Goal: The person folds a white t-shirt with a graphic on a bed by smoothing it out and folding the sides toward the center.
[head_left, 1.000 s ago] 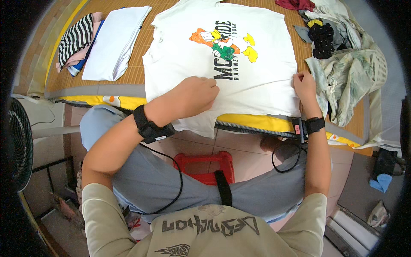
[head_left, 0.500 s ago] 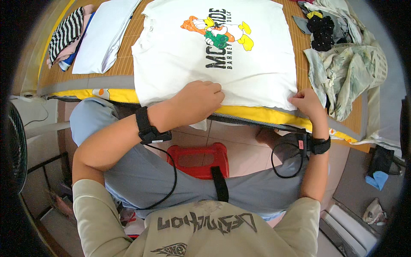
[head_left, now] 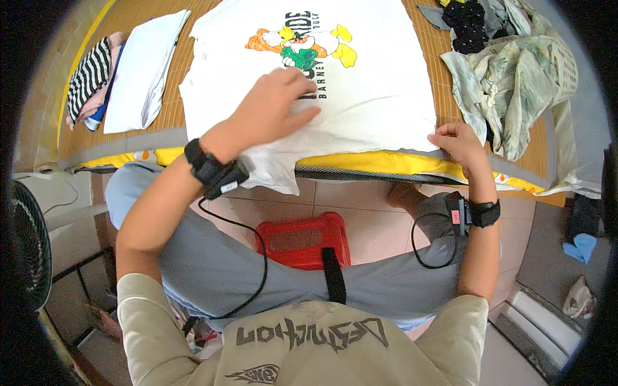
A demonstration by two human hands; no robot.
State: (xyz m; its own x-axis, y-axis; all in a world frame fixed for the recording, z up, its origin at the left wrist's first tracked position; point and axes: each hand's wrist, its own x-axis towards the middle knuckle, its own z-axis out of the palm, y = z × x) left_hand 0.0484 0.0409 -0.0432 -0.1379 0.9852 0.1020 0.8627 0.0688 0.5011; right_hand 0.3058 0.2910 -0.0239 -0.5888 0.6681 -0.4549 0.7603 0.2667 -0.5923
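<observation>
A white T-shirt (head_left: 380,96) with a cartoon duck print lies spread sideways across the bamboo mat in front of me. Part of it, likely a sleeve, droops over the mat's near yellow edge. Above the cloth, just below the print, is my left hand (head_left: 277,106); its fingers are apart, and it holds nothing. Some of the print's lettering is hidden behind that hand. At the shirt's near right corner, my right hand (head_left: 460,145) pinches the hem between thumb and fingers. Both wrists wear black straps with small cabled devices.
Folded white clothes (head_left: 145,74) and a striped black-and-white garment (head_left: 90,77) lie at the far left of the bamboo mat (head_left: 170,103). Rumpled clothes (head_left: 515,96) spill from a pale basket at right. Below the edge stands a red plastic stool (head_left: 302,241); a fan (head_left: 31,244) is at far left.
My left hand has let go of the shirt's near edge and moved away from me over the cloth. More of the shirt hangs over the edge. My right hand keeps the corner.
</observation>
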